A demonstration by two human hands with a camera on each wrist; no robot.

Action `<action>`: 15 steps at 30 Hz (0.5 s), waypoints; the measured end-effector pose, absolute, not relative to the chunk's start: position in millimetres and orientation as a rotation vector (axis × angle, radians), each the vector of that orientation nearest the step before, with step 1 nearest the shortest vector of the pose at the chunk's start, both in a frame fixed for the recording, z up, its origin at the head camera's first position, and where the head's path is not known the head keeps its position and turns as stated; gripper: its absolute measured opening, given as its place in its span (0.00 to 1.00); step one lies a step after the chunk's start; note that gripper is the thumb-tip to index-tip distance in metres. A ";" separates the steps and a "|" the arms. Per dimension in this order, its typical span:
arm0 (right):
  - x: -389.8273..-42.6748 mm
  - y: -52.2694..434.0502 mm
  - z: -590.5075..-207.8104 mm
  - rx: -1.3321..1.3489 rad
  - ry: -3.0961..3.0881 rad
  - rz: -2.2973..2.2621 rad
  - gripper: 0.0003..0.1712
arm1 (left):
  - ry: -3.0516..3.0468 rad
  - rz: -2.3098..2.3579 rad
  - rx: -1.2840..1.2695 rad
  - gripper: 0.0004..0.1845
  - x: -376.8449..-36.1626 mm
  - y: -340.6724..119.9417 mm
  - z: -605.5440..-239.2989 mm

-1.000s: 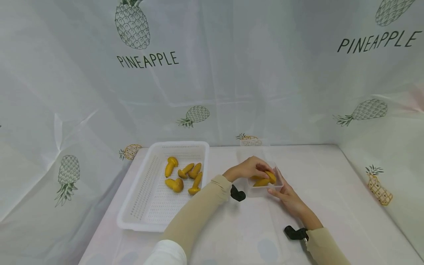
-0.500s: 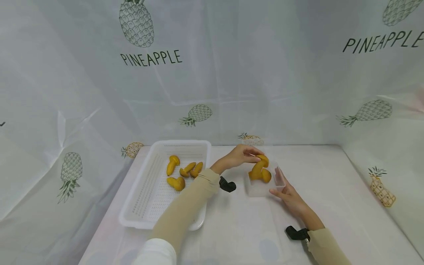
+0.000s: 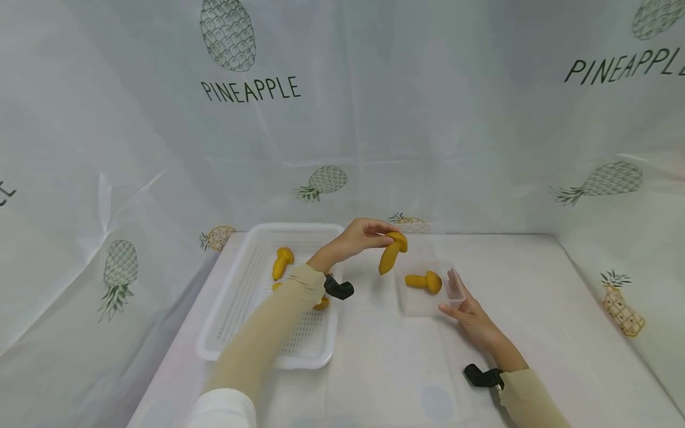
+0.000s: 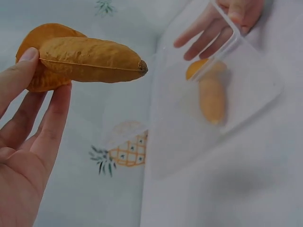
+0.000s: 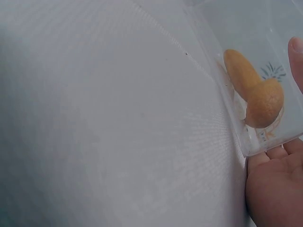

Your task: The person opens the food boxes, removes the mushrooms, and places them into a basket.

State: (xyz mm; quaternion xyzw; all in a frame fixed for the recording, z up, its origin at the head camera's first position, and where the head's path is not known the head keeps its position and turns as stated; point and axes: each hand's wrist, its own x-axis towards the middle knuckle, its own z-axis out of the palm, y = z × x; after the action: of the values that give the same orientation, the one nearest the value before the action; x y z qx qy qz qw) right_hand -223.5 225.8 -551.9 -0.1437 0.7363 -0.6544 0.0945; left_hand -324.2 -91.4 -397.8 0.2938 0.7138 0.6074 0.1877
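Note:
My left hand (image 3: 360, 236) holds a yellow-brown mushroom (image 3: 392, 253) by its cap, raised between the white basket and a clear plastic box (image 3: 420, 307). The left wrist view shows thumb and fingers pinching the cap, with the mushroom's stem (image 4: 92, 59) pointing right and a seam line along it. A second mushroom (image 3: 426, 282) lies on its side inside the box. My right hand (image 3: 476, 321) is at the box's right side, its extended fingers (image 4: 208, 35) along the wall and its thumb near the front corner.
A white perforated basket (image 3: 214, 345) stands on the left of the table. One mushroom (image 3: 282, 263) shows in it; others are mostly hidden behind my left forearm (image 3: 267, 333). A clear lid flap (image 3: 412, 228) stretches behind the box. A pineapple-print curtain (image 3: 428, 119) hangs behind.
My left hand has lifted a mushroom out of the clear box and carried it left, toward the basket. The other mushroom stays in the box. My right hand has barely moved.

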 end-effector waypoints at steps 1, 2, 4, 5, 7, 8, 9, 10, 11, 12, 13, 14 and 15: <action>-223.7 225.8 -552.0 -0.428 2.180 -1.940 0.56 | 2.017 1.712 0.820 0.19 -324.0 -96.7 -396.3; -223.8 225.8 -552.1 -0.429 2.178 -1.939 0.56 | 2.027 1.712 0.813 0.18 -324.0 -101.9 -394.9; -223.8 226.0 -552.2 -0.429 2.181 -1.933 0.56 | 2.050 1.712 0.803 0.18 -323.8 -112.8 -392.6; -223.8 226.1 -552.1 -0.427 2.178 -1.931 0.56 | 2.063 1.713 0.797 0.18 -323.7 -118.3 -391.6; -223.7 226.6 -551.7 -0.427 2.179 -1.922 0.56 | 2.094 1.710 0.787 0.18 -323.0 -129.6 -389.4; -223.6 226.7 -551.5 -0.427 2.176 -1.924 0.55 | 2.111 1.708 0.784 0.17 -322.6 -135.4 -388.5; -223.7 226.7 -551.2 -0.429 2.172 -1.928 0.55 | 2.125 1.707 0.781 0.17 -321.8 -141.5 -387.8; -223.7 226.6 -550.8 -0.430 2.170 -1.930 0.56 | 2.139 1.707 0.775 0.17 -320.9 -147.6 -387.3; -223.9 226.3 -550.7 -0.431 2.162 -1.934 0.56 | 2.154 1.706 0.768 0.17 -320.2 -153.9 -387.2; -223.9 225.9 -550.6 -0.433 2.159 -1.937 0.56 | 2.171 1.701 0.765 0.17 -319.7 -160.3 -387.5; -224.0 225.5 -550.5 -0.432 2.153 -1.939 0.56 | 2.186 1.698 0.757 0.17 -319.0 -166.8 -388.0; -224.0 225.0 -550.4 -0.429 2.152 -1.942 0.56 | 2.202 1.694 0.749 0.17 -318.0 -173.2 -388.5; -223.8 224.7 -550.3 -0.427 2.150 -1.941 0.56 | 2.216 1.689 0.737 0.17 -316.9 -179.6 -389.3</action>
State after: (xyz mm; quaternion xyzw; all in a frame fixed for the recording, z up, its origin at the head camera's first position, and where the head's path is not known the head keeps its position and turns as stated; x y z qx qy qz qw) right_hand -223.8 224.7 -550.3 -0.1450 0.7300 -0.6593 0.1067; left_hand -316.9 -179.6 -389.3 0.2534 0.7625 0.5811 0.1292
